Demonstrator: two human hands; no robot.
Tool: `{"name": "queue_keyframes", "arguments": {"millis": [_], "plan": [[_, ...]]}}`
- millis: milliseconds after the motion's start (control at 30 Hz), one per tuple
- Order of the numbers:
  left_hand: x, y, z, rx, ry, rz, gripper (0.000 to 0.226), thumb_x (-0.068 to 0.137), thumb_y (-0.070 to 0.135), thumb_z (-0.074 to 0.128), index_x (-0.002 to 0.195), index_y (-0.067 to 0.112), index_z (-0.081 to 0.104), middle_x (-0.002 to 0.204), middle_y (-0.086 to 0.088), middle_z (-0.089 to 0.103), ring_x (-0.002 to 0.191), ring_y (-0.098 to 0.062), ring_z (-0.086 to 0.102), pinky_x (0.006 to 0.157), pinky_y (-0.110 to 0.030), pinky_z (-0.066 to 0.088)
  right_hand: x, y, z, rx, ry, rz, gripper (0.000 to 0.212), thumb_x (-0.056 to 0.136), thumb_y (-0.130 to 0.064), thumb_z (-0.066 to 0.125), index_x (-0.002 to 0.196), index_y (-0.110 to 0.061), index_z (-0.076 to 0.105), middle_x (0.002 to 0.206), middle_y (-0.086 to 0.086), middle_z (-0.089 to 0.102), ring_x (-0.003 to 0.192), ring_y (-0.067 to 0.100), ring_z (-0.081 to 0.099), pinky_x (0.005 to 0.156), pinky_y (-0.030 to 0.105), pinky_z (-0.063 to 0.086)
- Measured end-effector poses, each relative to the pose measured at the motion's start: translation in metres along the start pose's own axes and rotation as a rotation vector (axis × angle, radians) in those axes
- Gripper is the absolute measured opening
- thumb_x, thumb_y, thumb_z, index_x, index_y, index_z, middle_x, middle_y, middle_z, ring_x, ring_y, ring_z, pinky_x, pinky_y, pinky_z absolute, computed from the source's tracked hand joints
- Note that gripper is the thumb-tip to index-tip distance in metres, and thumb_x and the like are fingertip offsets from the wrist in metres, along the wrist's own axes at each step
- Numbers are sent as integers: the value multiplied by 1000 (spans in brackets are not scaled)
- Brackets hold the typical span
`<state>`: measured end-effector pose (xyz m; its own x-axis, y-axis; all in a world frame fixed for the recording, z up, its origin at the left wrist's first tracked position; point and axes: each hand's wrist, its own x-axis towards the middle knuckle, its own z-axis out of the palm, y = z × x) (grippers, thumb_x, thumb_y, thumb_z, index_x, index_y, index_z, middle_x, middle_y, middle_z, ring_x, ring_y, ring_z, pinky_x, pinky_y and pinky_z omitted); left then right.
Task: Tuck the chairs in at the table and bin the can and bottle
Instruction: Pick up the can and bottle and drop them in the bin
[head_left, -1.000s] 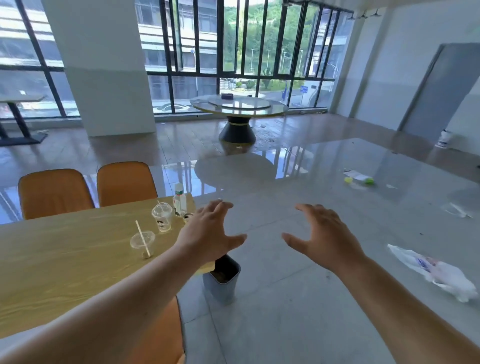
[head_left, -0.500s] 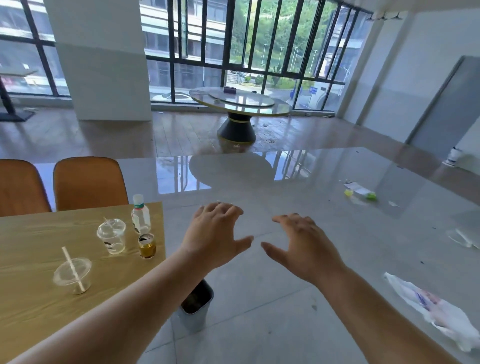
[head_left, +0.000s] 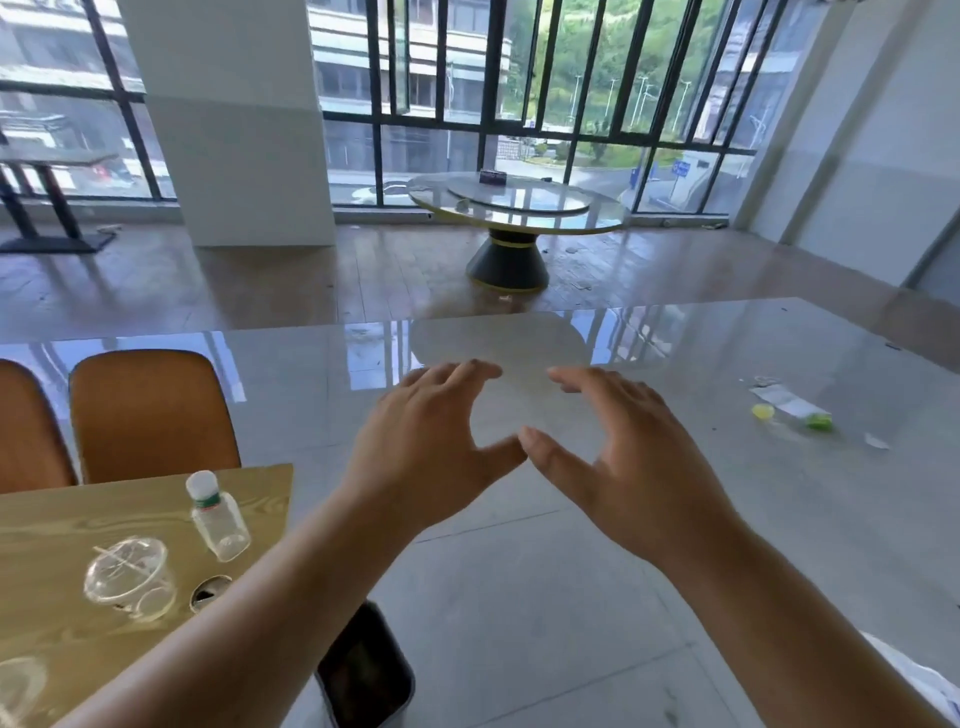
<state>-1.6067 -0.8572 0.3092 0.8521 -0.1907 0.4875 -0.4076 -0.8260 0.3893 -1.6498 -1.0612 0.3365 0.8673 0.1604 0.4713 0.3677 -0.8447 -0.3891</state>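
My left hand (head_left: 426, 447) and my right hand (head_left: 618, 457) are stretched out over the grey floor, fingers spread, holding nothing, thumbs nearly touching. A wooden table (head_left: 62, 530) fills the lower left. On its near corner a clear plastic bottle (head_left: 217, 517) with a white cap stands upright, and a can (head_left: 208, 592) sits beside it, partly hidden by my left forearm. Two orange chairs (head_left: 150, 415) stand at the table's far side. A grey bin (head_left: 363, 675) sits on the floor just past the table corner, under my left arm.
Two clear plastic cups (head_left: 130, 577) stand on the table near the can. A round table (head_left: 519, 208) stands by the windows. Litter (head_left: 795, 410) lies on the floor at right, and a white plastic bag (head_left: 930, 691) at lower right. A white pillar (head_left: 234, 119) rises behind the chairs.
The view has swung right, so the table and chairs have slid toward the left edge. My hands have drawn closer together and stay empty.
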Motion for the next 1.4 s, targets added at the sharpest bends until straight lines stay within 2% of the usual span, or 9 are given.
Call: {"name": "queue_keyframes", "arguments": {"millis": [167,300,433,667,900,1033,1133,1267,1400], "plan": [[35,-32,30,125,22,-188,73,82,80,57,140,37,49,140,8,61,125,-19,55,90,-30,41,83,52,57,92,-146,-219,70,89,-75,50,143,-31,53,139,-9,60,131,12,46,97,30,42],[34,-57,20,273,52,-432,78,82,83,55,141,33,50,142,6,60,126,-21,56,90,-36,47,141,66,102,209,-309,-421,71,87,-76,54,141,-29,55,138,-6,59,130,16,47,101,38,47],[11,-73,-2,382,159,-675,76,82,84,54,139,34,52,139,3,61,123,-21,56,83,-35,43,192,36,149,301,-425,-692,74,85,-76,55,137,-24,60,130,0,65,120,23,54,99,44,50],[-55,-98,-26,541,321,-1071,75,80,83,58,141,39,47,141,5,59,124,-21,55,84,-34,41,213,-61,231,529,-592,-988,73,85,-77,57,139,-29,57,137,-6,61,127,17,51,98,33,45],[-96,-176,2,420,452,-1333,80,81,79,61,145,37,37,150,5,48,134,-19,47,96,-35,43,225,-109,335,492,-783,-1096,76,85,-81,54,148,-40,41,148,-15,49,135,12,44,99,31,43],[-97,-218,25,376,505,-1394,83,79,81,60,145,38,35,151,8,45,135,-15,44,91,-29,37,247,-126,382,448,-810,-1132,74,86,-77,60,148,-42,39,146,-17,48,131,13,46,93,30,41],[-98,-239,43,333,475,-1477,86,80,79,61,148,36,31,154,5,42,138,-19,42,95,-30,35,260,-129,417,434,-852,-1097,72,86,-70,66,147,-39,41,143,-12,52,121,18,53,92,34,47],[-105,-255,75,253,422,-1652,93,81,81,58,153,37,20,159,3,33,142,-24,38,106,-40,40,266,-123,466,393,-973,-1080,74,87,-65,67,149,-38,38,150,-9,48,136,20,45,99,35,42],[-91,-283,104,285,417,-1797,96,81,80,58,154,41,10,160,5,28,139,-26,40,97,-42,47,280,-122,521,346,-1038,-1233,74,88,-64,65,151,-39,35,151,-8,48,135,25,45,97,36,40]]}}
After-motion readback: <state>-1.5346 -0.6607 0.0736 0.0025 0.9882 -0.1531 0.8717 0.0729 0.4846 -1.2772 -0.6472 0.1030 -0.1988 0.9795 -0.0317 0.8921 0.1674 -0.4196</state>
